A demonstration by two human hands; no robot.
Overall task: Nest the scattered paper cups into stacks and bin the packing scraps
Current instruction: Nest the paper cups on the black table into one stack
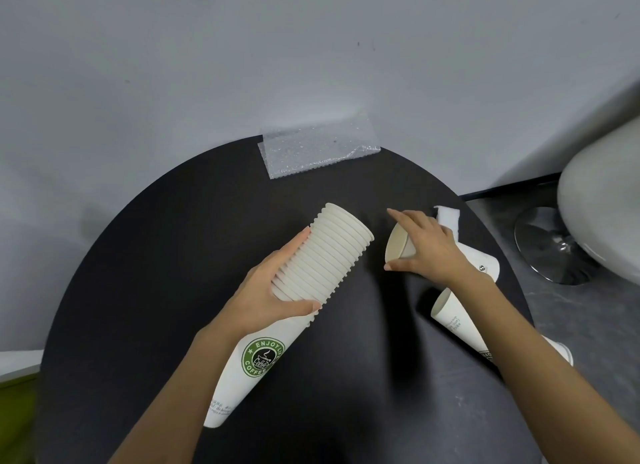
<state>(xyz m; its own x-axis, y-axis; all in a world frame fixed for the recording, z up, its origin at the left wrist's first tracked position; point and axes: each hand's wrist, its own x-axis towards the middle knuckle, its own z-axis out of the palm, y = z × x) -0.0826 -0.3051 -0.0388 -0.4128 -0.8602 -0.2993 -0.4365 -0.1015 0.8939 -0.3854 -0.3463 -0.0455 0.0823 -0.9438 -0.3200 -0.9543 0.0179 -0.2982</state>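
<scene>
left hand [277, 292] grips the tall nested stack of white paper cups [311, 273] mid-length, right hand [427, 247] grasps a loose white paper cup [398, 247] just beside its mouth: light, crushable, hold the walls softly.

1. The right hand [427, 247] covers most of the cup [398, 247] it's gripping, only the rim end shows.
2. The right forearm hides the middle of a lying cup [457, 325].
3. The table [173, 238] runs off the bottom edge.
4. The chair [599, 214] is cut off on the right.
</scene>
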